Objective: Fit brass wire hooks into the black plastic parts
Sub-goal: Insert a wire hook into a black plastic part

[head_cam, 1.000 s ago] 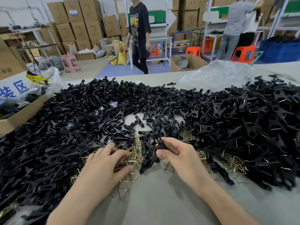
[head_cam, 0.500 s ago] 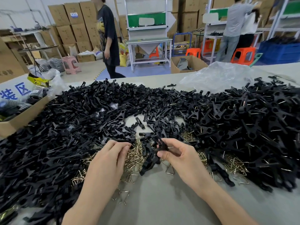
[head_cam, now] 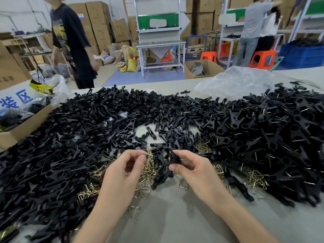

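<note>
Hooks and parts are the job here, and one of each is held up over the worktop [head_cam: 175,220]. The left hand [head_cam: 127,172] pinches a brass wire hook [head_cam: 146,153] between thumb and first finger. Its fingers [head_cam: 135,153] are curled tight on the wire. Only a small bit of wire peeps out past the fingertips, pointing to 3 o'clock.

The right hand [head_cam: 194,171] grips one black plastic part [head_cam: 172,157], with the fingers bent round it and the thumb under it. The part sits at 3 o'clock from the hook, close but not touching. Its long side seems to run from 11 o'clock down to 5 o'clock, and its top end is nearest the hook. I think the next move is to slide the wire tip across into the part. The left hand has only a short way to go.

Most of the hook is hidden inside the left fingers, so I cannot tell its shape or which end goes first. The slot in the part is too dark to find.

Loose brass hooks [head_cam: 146,174] lie on the worktop under the hands. Heaps of black parts [head_cam: 70,137] spread from 9 o'clock round to 3 o'clock. Many at 2 o'clock show thin wire, so they may be done.
</note>
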Demonstrator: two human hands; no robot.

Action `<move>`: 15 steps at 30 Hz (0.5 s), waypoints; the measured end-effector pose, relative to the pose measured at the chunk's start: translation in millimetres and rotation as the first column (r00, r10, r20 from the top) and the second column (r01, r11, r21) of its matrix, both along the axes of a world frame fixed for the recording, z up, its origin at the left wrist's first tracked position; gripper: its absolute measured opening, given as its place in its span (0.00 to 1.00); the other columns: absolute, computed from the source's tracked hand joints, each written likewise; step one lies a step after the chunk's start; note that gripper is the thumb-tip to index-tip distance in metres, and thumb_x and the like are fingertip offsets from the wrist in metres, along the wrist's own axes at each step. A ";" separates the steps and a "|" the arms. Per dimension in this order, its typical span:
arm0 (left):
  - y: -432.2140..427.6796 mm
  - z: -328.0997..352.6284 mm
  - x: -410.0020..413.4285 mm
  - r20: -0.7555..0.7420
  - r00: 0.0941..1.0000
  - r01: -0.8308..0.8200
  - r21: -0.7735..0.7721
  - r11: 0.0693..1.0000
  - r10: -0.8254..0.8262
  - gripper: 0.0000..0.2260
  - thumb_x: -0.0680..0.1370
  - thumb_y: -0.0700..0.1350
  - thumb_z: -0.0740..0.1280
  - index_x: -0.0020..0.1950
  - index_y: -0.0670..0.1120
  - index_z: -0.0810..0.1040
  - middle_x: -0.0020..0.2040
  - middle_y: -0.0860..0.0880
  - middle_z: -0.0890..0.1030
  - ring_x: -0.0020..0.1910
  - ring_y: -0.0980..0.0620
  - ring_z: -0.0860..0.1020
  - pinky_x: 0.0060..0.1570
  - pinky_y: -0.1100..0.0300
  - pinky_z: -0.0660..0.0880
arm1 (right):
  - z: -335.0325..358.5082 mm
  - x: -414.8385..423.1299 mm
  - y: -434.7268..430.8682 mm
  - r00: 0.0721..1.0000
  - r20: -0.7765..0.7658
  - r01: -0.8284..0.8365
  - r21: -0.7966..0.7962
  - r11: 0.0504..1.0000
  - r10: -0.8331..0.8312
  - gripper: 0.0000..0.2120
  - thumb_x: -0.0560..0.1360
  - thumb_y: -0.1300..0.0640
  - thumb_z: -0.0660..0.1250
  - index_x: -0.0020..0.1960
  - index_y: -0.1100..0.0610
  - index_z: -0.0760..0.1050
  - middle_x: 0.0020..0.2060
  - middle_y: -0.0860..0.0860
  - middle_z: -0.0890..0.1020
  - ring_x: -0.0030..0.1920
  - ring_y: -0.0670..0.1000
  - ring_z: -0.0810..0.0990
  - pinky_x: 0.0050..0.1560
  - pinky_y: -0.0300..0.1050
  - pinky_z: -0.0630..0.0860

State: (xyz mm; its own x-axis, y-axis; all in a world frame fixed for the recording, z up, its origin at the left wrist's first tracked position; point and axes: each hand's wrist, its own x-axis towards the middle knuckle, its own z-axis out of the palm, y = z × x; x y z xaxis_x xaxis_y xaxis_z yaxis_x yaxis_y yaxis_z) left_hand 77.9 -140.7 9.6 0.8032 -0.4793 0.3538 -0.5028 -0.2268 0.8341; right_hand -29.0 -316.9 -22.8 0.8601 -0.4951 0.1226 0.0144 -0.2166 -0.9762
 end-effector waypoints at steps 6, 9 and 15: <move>-5.4 -0.1 -7.5 -0.110 0.992 0.055 -0.036 0.998 -0.059 0.06 0.80 0.44 0.68 0.50 0.55 0.81 0.42 0.55 0.85 0.34 0.59 0.79 0.34 0.67 0.74 | 1.9 -0.3 3.5 1.000 -0.002 -0.012 -0.022 1.000 0.012 0.15 0.75 0.53 0.75 0.57 0.37 0.80 0.48 0.39 0.86 0.50 0.40 0.84 0.50 0.30 0.75; -6.0 1.7 -7.4 -0.130 0.991 0.010 -0.067 0.998 -0.019 0.03 0.79 0.46 0.69 0.47 0.53 0.82 0.42 0.56 0.84 0.36 0.62 0.78 0.36 0.70 0.73 | 3.1 -0.7 4.5 1.000 -0.009 -0.017 -0.015 1.000 0.017 0.15 0.75 0.52 0.75 0.58 0.37 0.80 0.48 0.40 0.86 0.47 0.44 0.85 0.48 0.31 0.76; -11.4 3.0 -8.9 -0.413 0.901 0.019 -0.264 0.964 -0.131 0.04 0.79 0.40 0.68 0.46 0.43 0.82 0.37 0.47 0.84 0.36 0.55 0.81 0.37 0.67 0.77 | 3.0 0.0 4.3 1.000 0.009 0.000 -0.019 1.000 0.000 0.15 0.74 0.54 0.76 0.58 0.39 0.81 0.48 0.41 0.86 0.51 0.41 0.84 0.53 0.34 0.75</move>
